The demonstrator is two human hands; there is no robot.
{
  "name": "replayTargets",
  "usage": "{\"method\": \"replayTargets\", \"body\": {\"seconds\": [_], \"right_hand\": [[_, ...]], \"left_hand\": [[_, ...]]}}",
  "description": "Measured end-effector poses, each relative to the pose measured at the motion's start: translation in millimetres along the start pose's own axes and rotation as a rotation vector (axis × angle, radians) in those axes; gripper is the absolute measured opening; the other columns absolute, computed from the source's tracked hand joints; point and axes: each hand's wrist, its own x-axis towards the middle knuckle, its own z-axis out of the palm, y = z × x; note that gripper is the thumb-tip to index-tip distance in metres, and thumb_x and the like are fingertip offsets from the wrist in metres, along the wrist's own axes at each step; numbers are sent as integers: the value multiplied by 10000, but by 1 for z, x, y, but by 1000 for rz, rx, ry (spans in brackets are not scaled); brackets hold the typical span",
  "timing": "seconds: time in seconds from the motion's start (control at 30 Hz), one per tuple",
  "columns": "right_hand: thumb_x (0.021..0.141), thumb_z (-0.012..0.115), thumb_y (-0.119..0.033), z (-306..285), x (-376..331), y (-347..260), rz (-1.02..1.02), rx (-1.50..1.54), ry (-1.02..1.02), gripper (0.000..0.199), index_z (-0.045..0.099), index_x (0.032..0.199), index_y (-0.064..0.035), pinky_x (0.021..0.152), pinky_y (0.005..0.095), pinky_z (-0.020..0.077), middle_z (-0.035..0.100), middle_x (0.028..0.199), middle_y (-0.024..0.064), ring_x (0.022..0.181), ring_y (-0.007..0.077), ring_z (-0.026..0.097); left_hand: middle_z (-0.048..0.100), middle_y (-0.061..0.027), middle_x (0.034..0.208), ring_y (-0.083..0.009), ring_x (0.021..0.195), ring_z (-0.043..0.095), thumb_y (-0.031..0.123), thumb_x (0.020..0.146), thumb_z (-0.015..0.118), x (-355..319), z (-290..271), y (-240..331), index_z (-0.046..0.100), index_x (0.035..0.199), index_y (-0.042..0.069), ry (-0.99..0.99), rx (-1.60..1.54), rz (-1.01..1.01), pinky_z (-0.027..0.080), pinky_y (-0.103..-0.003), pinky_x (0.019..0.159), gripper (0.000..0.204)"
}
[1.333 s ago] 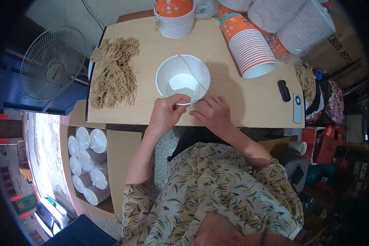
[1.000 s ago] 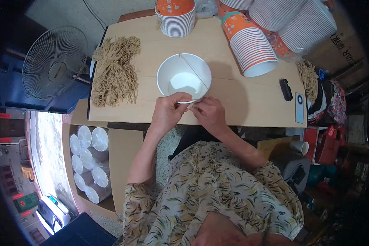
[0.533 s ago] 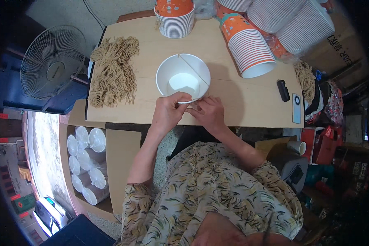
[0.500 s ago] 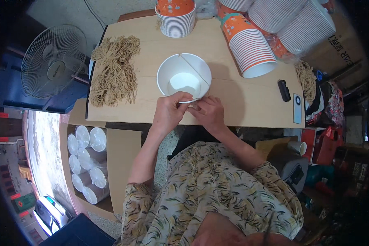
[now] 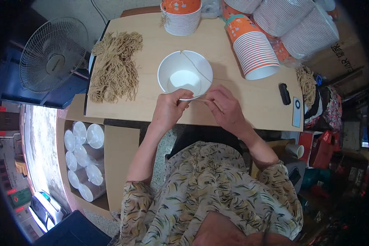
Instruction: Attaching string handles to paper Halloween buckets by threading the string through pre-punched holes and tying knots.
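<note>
A white paper bucket sits tilted on the table in front of me, its wide mouth facing me. A thin tan cord crosses its mouth from the far rim to the right side. My left hand is closed on the bucket's near rim, thumb over the edge. Just to the right of it, my right hand pinches a strand of the cord, which stretches back toward the left fingers. At the table's left lies a bundle of looped tan cords.
Orange-and-white nested buckets lie at the right, with more wrapped stacks behind. Another stack stands at the far edge. A black object rests near the table's right edge. Left are a fan and a carton of wrapped cups.
My right hand has moved a little right, away from the left hand, drawing a strand of cord with it. The left hand keeps its hold on the rim.
</note>
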Motion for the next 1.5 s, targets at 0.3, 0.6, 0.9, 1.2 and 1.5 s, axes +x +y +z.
{"method": "replayTargets", "body": {"seconds": [0.3, 0.6, 0.9, 1.2, 1.5], "right_hand": [[912, 616, -24, -20, 53, -8, 31, 165, -472, 46, 571, 908, -23, 609, 353, 473, 584, 737, 98, 645, 227, 581], [912, 595, -29, -6, 68, -6, 62, 214, -559, 43, 554, 916, -36, 606, 294, 485, 606, 699, 60, 639, 139, 604], [972, 550, -103, -15, 67, 7, 338, 478, -650, 123, 562, 878, -25, 581, 280, 488, 660, 727, 51, 640, 97, 609], [1019, 540, -153, -12, 63, 28, 571, 760, -683, 167, 640, 1035, -20, 577, 233, 512, 690, 783, 54, 653, 82, 615], [968, 613, -127, -11, 63, 31, 439, 634, -693, 122, 637, 987, -8, 593, 224, 521, 680, 782, 43, 678, 71, 617]], "left_hand": [[749, -127, 954, -165, 793, 718, 32, 915, 667, 2, -27, 6, 699, 1148, 63, -233, 4, 10, 559, -323, 647, 238], [673, -45, 957, -117, 831, 684, 308, 1070, 474, 2, -32, 17, 630, 1130, 27, -454, -680, -280, 551, -263, 676, 327], [582, 41, 789, -29, 645, 512, 304, 1033, 570, 3, -28, 9, 635, 969, 64, -324, -641, -301, 389, -169, 547, 256], [592, 53, 778, -20, 634, 522, 270, 1018, 602, 2, -28, 10, 648, 971, 73, -286, -651, -308, 392, -180, 550, 207], [612, 40, 794, -27, 628, 535, 287, 1030, 580, 5, -28, 8, 662, 1009, 60, -299, -588, -319, 396, -178, 537, 242]]}}
